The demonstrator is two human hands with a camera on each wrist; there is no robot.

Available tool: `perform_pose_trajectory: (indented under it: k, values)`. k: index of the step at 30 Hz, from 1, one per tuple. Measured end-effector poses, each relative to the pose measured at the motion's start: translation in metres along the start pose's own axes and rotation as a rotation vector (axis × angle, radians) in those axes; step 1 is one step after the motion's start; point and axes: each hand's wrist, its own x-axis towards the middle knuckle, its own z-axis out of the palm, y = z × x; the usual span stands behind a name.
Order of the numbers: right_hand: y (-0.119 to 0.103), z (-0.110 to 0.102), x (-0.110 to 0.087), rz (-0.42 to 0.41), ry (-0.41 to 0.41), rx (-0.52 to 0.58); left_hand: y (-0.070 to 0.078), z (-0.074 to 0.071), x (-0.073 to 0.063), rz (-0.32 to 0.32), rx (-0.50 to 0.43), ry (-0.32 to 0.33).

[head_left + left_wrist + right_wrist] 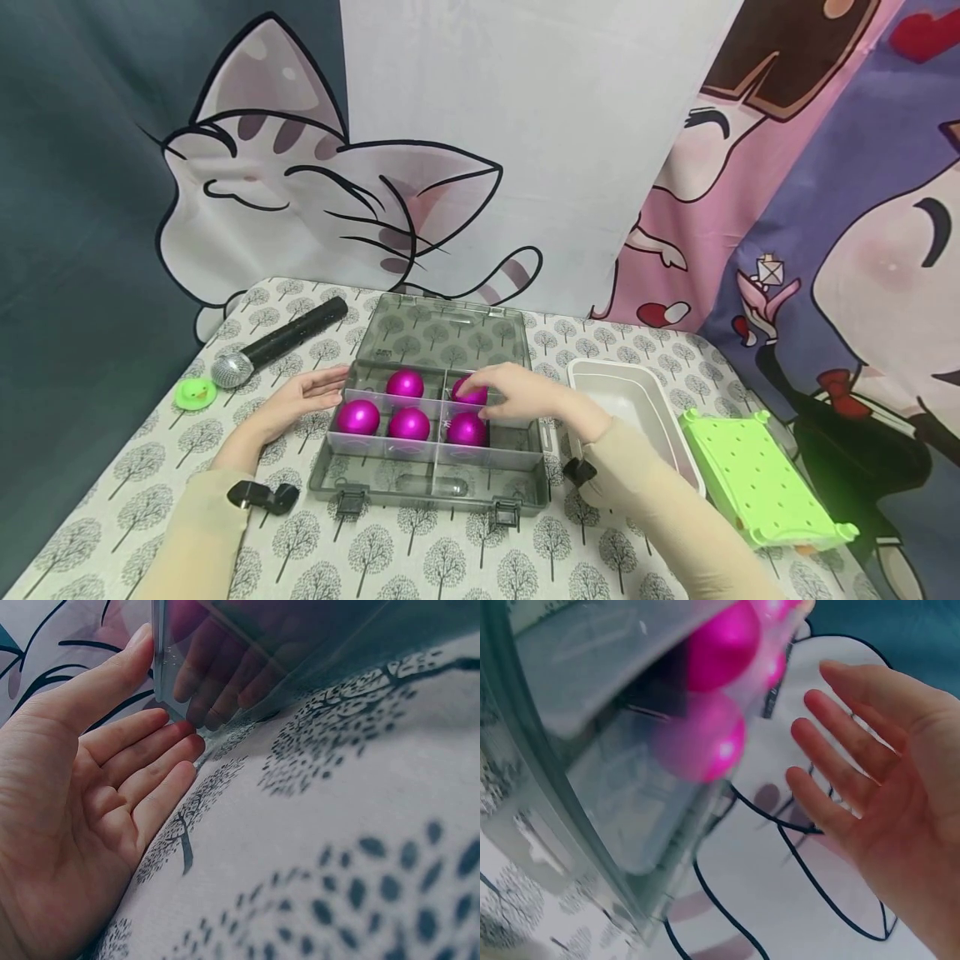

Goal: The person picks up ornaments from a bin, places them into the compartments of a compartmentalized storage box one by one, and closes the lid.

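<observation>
We are viewing a patterned tablecloth point(420, 546) that is spreading before a cartoon-printed curtain point(562, 150); clock positions are being read from the middle of the translucent grey case point(491, 479), twelve pointing away from the person. The case is lying between the two hands, its lid point(450, 333) resting folded back at twelve. Five magenta balls point(408, 426) are sitting in its compartments: two in the far row, three in the middle row.

The left hand point(303, 396) is lying just beyond the case's side wall, between nine and ten o'clock, so that the case is lying at about four o'clock from it. Its fingers are extending nearly straight and holding nothing; we cannot tell whether the tips are touching the wall.

The right hand point(517, 392) is hovering over the case's two o'clock part, with the far-row ball on that side showing at nine o'clock from it, partly behind its fingers. In the right wrist view we are seeing these fingers relaxed and spread, gripping nothing.

Around the case, a microphone point(296, 333) is lying at ten, a green duck point(196, 393) is sitting at nine, a white tray point(622, 392) is resting at three, and a green perforated stand point(761, 475) is occupying the space between three and four.
</observation>
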Motion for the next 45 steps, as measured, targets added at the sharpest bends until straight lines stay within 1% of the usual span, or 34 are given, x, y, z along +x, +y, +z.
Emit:
perform_pose_trajectory:
  k: [3, 9, 11, 14, 20, 23, 26, 29, 31, 34, 37, 39, 42, 45]
  values:
    - [0.002, -0.010, -0.009, -0.005, 0.095, -0.018, 0.000, 0.000, 0.001, 0.001, 0.000, 0.001]
    - [0.012, -0.033, -0.037, 0.056, 0.319, 0.022, -0.001, 0.001, 0.002, 0.003, 0.006, 0.001]
    - [0.018, -0.037, -0.047, 0.074, 0.377, 0.027, -0.001, 0.001, 0.001, 0.005, 0.003, 0.001]
    - [0.025, -0.038, -0.062, 0.125, 0.426, 0.039, -0.001, 0.000, 0.000, 0.010, -0.004, 0.000]
    - [0.043, -0.035, -0.090, 0.230, 0.451, 0.053, 0.000, -0.002, -0.002, 0.015, -0.007, 0.003]
    - [0.053, -0.033, -0.105, 0.257, 0.445, 0.048, -0.002, -0.002, -0.002, 0.015, -0.004, 0.002]
    - [0.063, -0.031, -0.119, 0.291, 0.403, 0.062, -0.003, -0.002, -0.001, 0.017, -0.003, 0.001]
    - [0.069, -0.030, -0.132, 0.324, 0.342, 0.087, -0.004, -0.002, -0.001, 0.019, -0.003, -0.002]
    - [0.071, -0.029, -0.140, 0.339, 0.298, 0.085, -0.004, -0.002, -0.001, 0.018, -0.002, -0.001]
    - [0.074, -0.028, -0.150, 0.337, 0.243, 0.076, -0.003, -0.002, -0.001, 0.016, 0.000, -0.003]
    - [0.076, -0.026, -0.157, 0.346, 0.197, 0.070, -0.002, -0.001, -0.001, 0.015, 0.002, -0.003]
    - [0.077, -0.025, -0.162, 0.369, 0.157, 0.084, -0.002, -0.001, -0.001, 0.013, 0.004, 0.000]
    - [0.076, -0.024, -0.168, 0.411, 0.084, 0.101, -0.001, -0.001, 0.000, 0.012, 0.005, 0.001]
    - [0.075, -0.022, -0.173, 0.417, 0.012, 0.118, -0.002, 0.000, 0.000, 0.014, 0.001, 0.000]
